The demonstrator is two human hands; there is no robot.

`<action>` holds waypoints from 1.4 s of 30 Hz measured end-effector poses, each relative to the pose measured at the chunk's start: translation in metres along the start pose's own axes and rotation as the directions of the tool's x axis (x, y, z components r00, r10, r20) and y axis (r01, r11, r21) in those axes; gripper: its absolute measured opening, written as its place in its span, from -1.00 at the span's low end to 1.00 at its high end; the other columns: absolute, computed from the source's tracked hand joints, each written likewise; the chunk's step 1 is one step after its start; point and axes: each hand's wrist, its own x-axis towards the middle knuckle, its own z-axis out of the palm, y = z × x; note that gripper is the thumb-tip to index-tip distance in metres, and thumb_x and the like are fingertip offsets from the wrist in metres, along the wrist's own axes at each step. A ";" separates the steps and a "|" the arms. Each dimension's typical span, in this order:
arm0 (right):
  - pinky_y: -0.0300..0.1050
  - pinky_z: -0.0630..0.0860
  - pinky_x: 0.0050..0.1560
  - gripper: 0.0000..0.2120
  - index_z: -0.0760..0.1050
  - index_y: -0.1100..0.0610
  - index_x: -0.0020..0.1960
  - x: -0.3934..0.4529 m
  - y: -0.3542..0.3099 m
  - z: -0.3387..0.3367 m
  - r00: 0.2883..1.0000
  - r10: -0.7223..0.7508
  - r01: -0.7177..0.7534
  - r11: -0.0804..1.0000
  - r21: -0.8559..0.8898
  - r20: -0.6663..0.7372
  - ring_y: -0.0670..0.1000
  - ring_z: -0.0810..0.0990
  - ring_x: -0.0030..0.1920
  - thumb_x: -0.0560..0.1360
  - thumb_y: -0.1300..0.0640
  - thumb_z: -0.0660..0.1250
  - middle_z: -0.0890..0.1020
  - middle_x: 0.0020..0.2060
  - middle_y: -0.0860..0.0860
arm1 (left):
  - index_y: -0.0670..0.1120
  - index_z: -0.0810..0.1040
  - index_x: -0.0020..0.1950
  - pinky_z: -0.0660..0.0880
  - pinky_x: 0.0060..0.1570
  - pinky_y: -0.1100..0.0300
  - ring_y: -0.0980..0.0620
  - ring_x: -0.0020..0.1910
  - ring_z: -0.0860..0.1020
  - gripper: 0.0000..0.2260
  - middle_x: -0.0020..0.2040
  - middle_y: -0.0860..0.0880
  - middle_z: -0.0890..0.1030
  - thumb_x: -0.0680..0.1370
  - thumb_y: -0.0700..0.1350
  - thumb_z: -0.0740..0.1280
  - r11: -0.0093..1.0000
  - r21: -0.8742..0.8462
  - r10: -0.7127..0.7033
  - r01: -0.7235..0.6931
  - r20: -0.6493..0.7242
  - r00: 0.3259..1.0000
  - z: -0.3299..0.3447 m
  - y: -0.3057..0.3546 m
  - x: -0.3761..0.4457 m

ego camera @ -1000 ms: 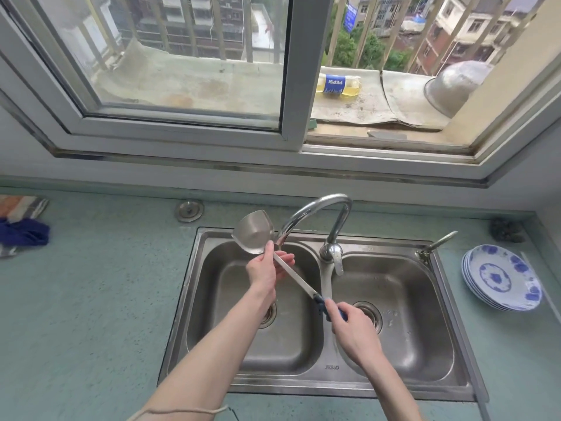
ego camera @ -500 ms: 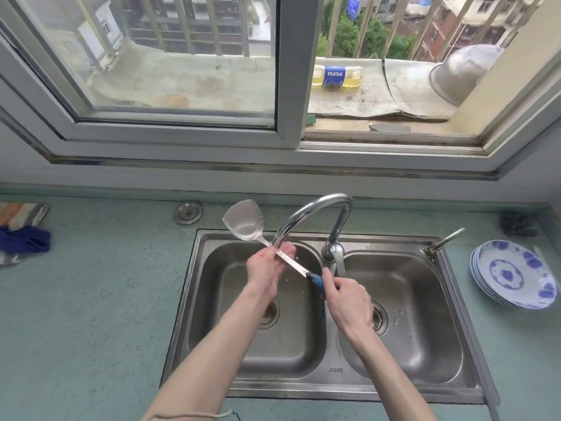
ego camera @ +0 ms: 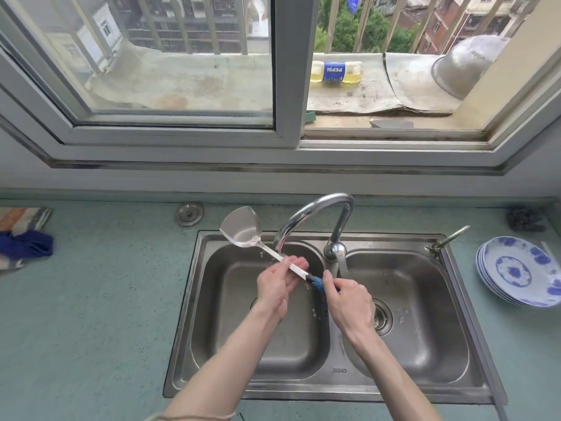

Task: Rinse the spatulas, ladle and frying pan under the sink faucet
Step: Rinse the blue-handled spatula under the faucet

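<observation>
The sink has two metal bowls side by side. Over the left bowl a person holds a metal spatula in the air, under the tap. Its flat end points up and far left, past the sink's far edge. The left hand is curled round the shiny middle of the handle. The right hand pinches the blue end of the handle with its fingers wrapped round it. A little water drips by the tap's mouth onto the handle. The right bowl has a round drain in it, partly hidden by the right hand. On the green counter at the right sits a stack of blue and white plates, cut off at the edge. A dark scrubber lies far right. At the far left is a blue cloth on a striped towel, also cut off. Outside the window lie a bottle on its side and a metal bowl turned upside down.
</observation>
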 end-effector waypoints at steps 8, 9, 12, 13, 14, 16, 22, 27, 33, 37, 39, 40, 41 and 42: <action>0.01 0.45 -0.21 -0.44 0.47 0.12 -0.34 -0.004 -0.010 -0.008 0.999 -0.028 0.027 1.000 -0.015 -0.045 0.28 0.61 -0.19 0.64 -0.25 0.12 0.63 -0.36 0.13 | -0.24 0.63 0.04 0.65 0.10 0.06 -0.08 -0.02 0.73 -0.93 -0.01 -0.20 0.74 0.63 -0.27 0.35 0.995 -0.008 0.097 -0.098 -0.079 0.992 -0.002 0.027 0.004; 0.00 0.44 -0.20 -0.45 0.47 0.10 -0.34 -0.005 -0.015 -0.005 0.998 -0.035 0.035 0.999 -0.016 -0.045 0.29 0.63 -0.16 0.65 -0.25 0.13 0.66 -0.32 0.14 | -0.26 0.63 0.04 0.65 0.08 0.07 -0.09 0.00 0.72 -0.93 0.00 -0.21 0.74 0.61 -0.26 0.37 0.996 0.042 0.084 -0.083 -0.041 0.996 0.002 0.018 -0.005; 0.00 0.40 -0.19 -0.45 0.54 0.11 -0.30 -0.006 -0.019 -0.003 0.999 -0.020 0.020 1.000 -0.014 -0.038 0.30 0.64 -0.11 0.66 -0.24 0.14 0.69 -0.27 0.16 | -0.33 0.61 0.15 0.66 -0.05 0.13 -0.09 -0.02 0.72 -0.82 0.02 -0.23 0.73 0.60 -0.25 0.40 0.994 0.110 0.006 -0.006 0.005 1.000 0.009 -0.003 -0.018; 0.00 0.39 -0.19 -0.45 0.54 0.11 -0.30 -0.007 -0.017 -0.004 0.999 -0.011 0.011 1.000 -0.004 -0.032 0.30 0.64 -0.11 0.66 -0.24 0.14 0.69 -0.27 0.17 | -0.34 0.60 0.17 0.67 -0.05 0.13 -0.09 -0.03 0.72 -0.80 0.02 -0.23 0.73 0.60 -0.25 0.40 0.993 0.116 -0.013 0.012 0.003 1.000 0.009 -0.004 -0.017; -0.01 0.37 -0.21 -0.45 0.52 0.10 -0.33 -0.008 -0.015 -0.004 1.000 0.001 -0.001 1.000 0.013 -0.028 0.30 0.64 -0.12 0.65 -0.24 0.14 0.68 -0.28 0.16 | -0.34 0.60 0.18 0.67 -0.05 0.12 -0.09 -0.03 0.73 -0.78 0.01 -0.22 0.74 0.61 -0.23 0.40 0.992 0.124 -0.025 0.025 -0.004 1.000 0.009 -0.002 -0.016; -0.03 0.33 -0.23 -0.44 0.45 0.08 -0.38 -0.012 -0.009 -0.008 0.999 0.027 -0.026 0.999 0.036 -0.034 0.29 0.62 -0.15 0.65 -0.24 0.14 0.66 -0.32 0.15 | -0.31 0.62 0.16 0.67 -0.10 0.13 -0.07 -0.06 0.74 -0.78 -0.01 -0.21 0.74 0.62 -0.17 0.40 0.994 0.110 -0.009 0.014 -0.048 0.999 0.007 0.008 -0.012; -0.01 0.33 -0.21 -0.43 0.57 0.15 -0.28 -0.018 -0.018 -0.007 0.997 0.050 -0.045 0.995 0.084 -0.062 0.30 0.61 -0.13 0.67 -0.23 0.14 0.67 -0.28 0.17 | -0.30 0.63 0.15 0.67 -0.07 0.13 -0.07 -0.01 0.74 -0.77 0.03 -0.21 0.74 0.54 -0.24 0.49 0.990 0.125 0.069 -0.063 -0.045 0.997 0.011 0.024 -0.015; -0.03 0.32 -0.18 -0.46 0.63 0.13 -0.19 -0.017 -0.025 -0.007 0.997 0.057 -0.053 0.994 0.094 -0.042 0.29 0.62 -0.07 0.68 -0.21 0.13 0.70 -0.21 0.17 | -0.27 0.68 0.05 0.61 -0.13 0.23 -0.07 -0.05 0.71 -0.83 -0.01 -0.16 0.75 0.59 -0.17 0.44 0.966 0.259 0.003 -0.017 0.055 0.999 0.013 0.001 -0.028; -0.01 0.33 -0.21 -0.45 0.58 0.15 -0.21 -0.019 -0.031 0.000 0.999 0.027 -0.025 0.996 0.082 -0.022 0.28 0.63 -0.10 0.67 -0.23 0.12 0.68 -0.27 0.13 | -0.33 0.65 0.07 0.65 -0.12 0.14 -0.13 -0.10 0.71 -0.75 -0.07 -0.23 0.74 0.66 -0.13 0.34 0.971 0.232 0.073 -0.061 -0.046 0.996 0.010 -0.001 -0.025; -0.01 0.32 -0.21 -0.46 0.53 0.12 -0.26 -0.017 -0.029 -0.001 0.999 0.029 -0.027 0.996 0.088 -0.023 0.29 0.62 -0.11 0.67 -0.25 0.13 0.59 -0.35 0.09 | -0.34 0.60 0.20 0.65 0.02 0.09 -0.20 0.12 0.69 -0.78 0.08 -0.27 0.71 0.59 -0.27 0.41 0.996 0.092 -0.014 0.007 0.080 0.997 0.002 0.005 -0.026; -0.01 0.33 -0.22 -0.46 0.47 0.09 -0.31 -0.018 -0.029 -0.001 0.999 0.026 -0.024 0.995 0.099 -0.021 0.28 0.61 -0.14 0.66 -0.25 0.13 0.51 -0.41 0.03 | -0.32 0.61 0.16 0.65 0.05 0.08 -0.20 0.13 0.69 -0.80 0.10 -0.27 0.71 0.57 -0.28 0.43 0.996 0.086 -0.014 0.006 0.095 0.995 0.001 0.005 -0.027; -0.01 0.34 -0.23 -0.45 0.47 0.10 -0.31 -0.018 -0.030 -0.001 1.000 0.019 -0.016 0.994 0.104 -0.022 0.27 0.61 -0.17 0.66 -0.25 0.13 0.50 -0.42 0.02 | -0.30 0.62 0.13 0.65 0.03 0.09 -0.18 0.10 0.70 -0.84 0.08 -0.26 0.72 0.59 -0.25 0.42 0.995 0.100 0.006 -0.014 0.082 0.997 0.002 0.004 -0.028; -0.01 0.35 -0.24 -0.44 0.48 0.12 -0.31 -0.018 -0.031 0.000 1.000 0.012 -0.009 0.994 0.112 -0.022 0.26 0.60 -0.19 0.66 -0.26 0.13 0.50 -0.43 0.02 | -0.29 0.62 0.11 0.65 -0.01 0.10 -0.17 0.07 0.71 -0.84 0.05 -0.24 0.73 0.62 -0.21 0.39 0.992 0.117 0.032 -0.039 0.061 0.998 0.004 0.003 -0.029; -0.01 0.36 -0.25 -0.43 0.48 0.14 -0.30 -0.019 -0.032 0.000 1.000 0.007 -0.004 0.993 0.120 -0.022 0.25 0.59 -0.21 0.66 -0.26 0.13 0.52 -0.43 0.03 | -0.29 0.63 0.11 0.65 -0.05 0.12 -0.17 0.04 0.71 -0.81 0.02 -0.22 0.74 0.64 -0.17 0.36 0.989 0.135 0.055 -0.059 0.035 0.998 0.005 0.003 -0.028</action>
